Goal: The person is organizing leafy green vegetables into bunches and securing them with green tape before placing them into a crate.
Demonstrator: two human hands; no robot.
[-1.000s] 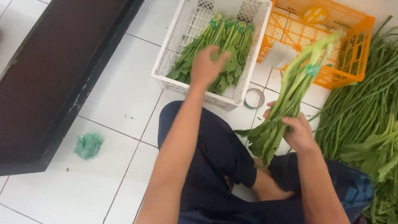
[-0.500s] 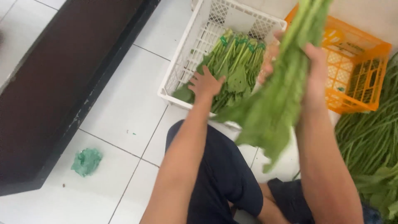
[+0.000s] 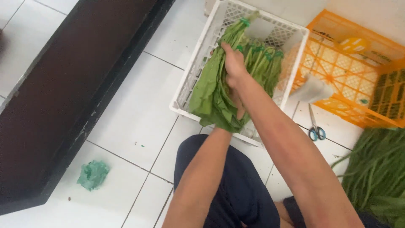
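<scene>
Bundle of greens (image 3: 213,95): held over the near left part of the white crate (image 3: 185,90), leaves hanging across its near rim.
Right hand (image 3: 234,63): closed around the bundle's stems, near the green tie.
Left hand (image 3: 236,107): mostly hidden under the leaves; its grip cannot be told.
Step in hand: the bundle appears to be lowered beside the tied bundles (image 3: 263,63) already stacked in the crate.
Next move: a level lay-down against the stack seems called for, the leaves tucked inside the rim.
Nearby: scissors (image 3: 315,126) on the floor by the orange crate (image 3: 358,80).

Tied leafy bundle (image 3: 215,90) over white crate (image 3: 192,80)
</scene>
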